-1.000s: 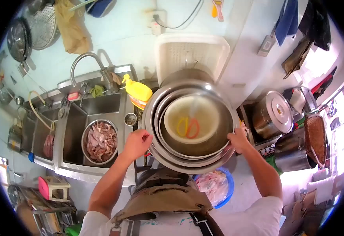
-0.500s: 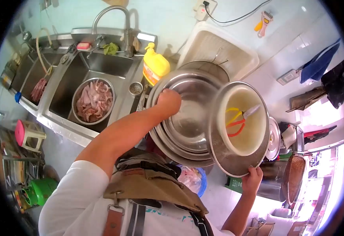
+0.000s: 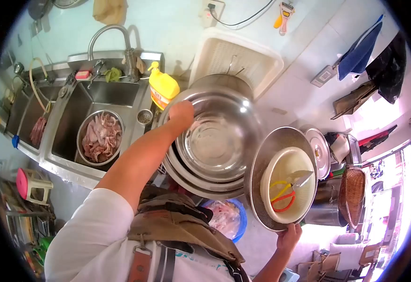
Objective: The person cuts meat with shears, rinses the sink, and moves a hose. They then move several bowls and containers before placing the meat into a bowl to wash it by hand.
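Note:
My left hand (image 3: pixel 181 115) is closed over the rim of a wide stainless steel bowl (image 3: pixel 215 141), the top one of a nested stack. My right hand (image 3: pixel 289 236) pinches the lower rim of a metal mesh strainer (image 3: pixel 252 188), holding it tilted to the right of the stack. Inside the strainer sits a cream plastic bowl (image 3: pixel 273 169). In that bowl lie scissors (image 3: pixel 284 199) with yellow and orange handles. Just left of the stack stands a yellow pump bottle (image 3: pixel 163 85).
A double steel sink (image 3: pixel 97 94) is on the left, with a basin of raw meat (image 3: pixel 101 136) in it. A white plastic rack (image 3: pixel 262 58) leans on the wall. Below the stack stands a blue tub (image 3: pixel 241 224) with bagged contents. A lidded pot (image 3: pixel 318 150) and a wicker basket (image 3: pixel 352 192) are at right.
My right hand has shifted the strainer, with the cream bowl and scissors, down and away from the steel bowls. More of the top bowl's inside shows. My left hand keeps its rim grip.

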`<state>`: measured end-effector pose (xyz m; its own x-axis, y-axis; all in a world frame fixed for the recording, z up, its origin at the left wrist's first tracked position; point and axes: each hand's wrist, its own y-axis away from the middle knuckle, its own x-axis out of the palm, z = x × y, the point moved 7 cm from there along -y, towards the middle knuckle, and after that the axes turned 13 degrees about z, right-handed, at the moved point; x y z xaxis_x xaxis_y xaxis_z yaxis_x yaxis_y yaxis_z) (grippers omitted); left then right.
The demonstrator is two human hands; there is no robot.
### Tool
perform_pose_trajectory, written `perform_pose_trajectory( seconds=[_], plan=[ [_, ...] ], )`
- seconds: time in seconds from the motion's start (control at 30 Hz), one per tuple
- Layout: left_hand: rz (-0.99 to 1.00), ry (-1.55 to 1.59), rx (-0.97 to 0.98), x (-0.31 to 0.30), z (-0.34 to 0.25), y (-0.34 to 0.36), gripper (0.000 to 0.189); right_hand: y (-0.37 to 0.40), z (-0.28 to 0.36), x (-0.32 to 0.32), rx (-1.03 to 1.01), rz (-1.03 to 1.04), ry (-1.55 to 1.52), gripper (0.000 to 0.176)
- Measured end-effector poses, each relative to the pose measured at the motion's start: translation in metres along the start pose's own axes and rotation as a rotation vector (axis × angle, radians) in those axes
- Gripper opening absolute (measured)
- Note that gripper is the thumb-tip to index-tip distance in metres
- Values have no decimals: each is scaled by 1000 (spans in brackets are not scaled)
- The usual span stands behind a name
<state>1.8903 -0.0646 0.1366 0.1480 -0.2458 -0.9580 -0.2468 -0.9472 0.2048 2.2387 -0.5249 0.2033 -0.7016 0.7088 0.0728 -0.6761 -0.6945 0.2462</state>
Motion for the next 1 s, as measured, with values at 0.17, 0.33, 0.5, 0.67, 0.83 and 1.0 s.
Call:
perform_pose_trajectory(
  seconds=[0.17, 0.33, 0.5, 0.67, 0.83, 1.0],
  plan=[
    [121, -6, -29, -24, -8, 24, 19, -7, 3, -5, -71, 19, -13, 13],
    [48, 176, -154, 6, 11, -7, 19, -23, -8, 10, -84, 48, -31, 24],
    [39, 330, 48, -53, 7, 28, 26, -43, -16, 10, -72, 187, -24, 28],
    [52, 677, 237, -73, 9, 42, 29, -46, -11, 29, -90, 158, 8, 24],
    [4, 1314, -33, -86, 62, 97, 25, -41, 11, 54, -92, 170, -71, 23],
    [-426, 1692, -56, -123, 126, 195, 26, -51, 16, 73, -72, 199, -16, 18]
  ],
)
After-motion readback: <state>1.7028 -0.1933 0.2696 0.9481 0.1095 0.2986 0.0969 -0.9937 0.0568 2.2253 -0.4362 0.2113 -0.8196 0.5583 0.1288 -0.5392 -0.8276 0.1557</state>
